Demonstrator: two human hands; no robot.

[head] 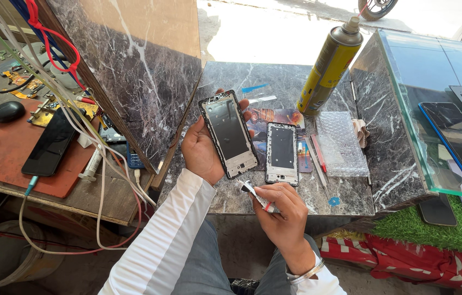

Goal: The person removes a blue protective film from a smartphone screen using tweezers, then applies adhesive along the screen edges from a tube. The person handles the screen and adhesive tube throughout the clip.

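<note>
Up above the counter's front-left corner, a black phone frame [227, 134] sits tilted in the left hand [201, 153], fingers wrapped behind its edges. Just below it, over the front edge, the right hand [281, 207] pinches a small glue tube [256, 195], nozzle toward the frame. A second phone frame [282, 153] lies flat mid-counter; a yellow spray can [329, 66] stands toward the back edge
</note>
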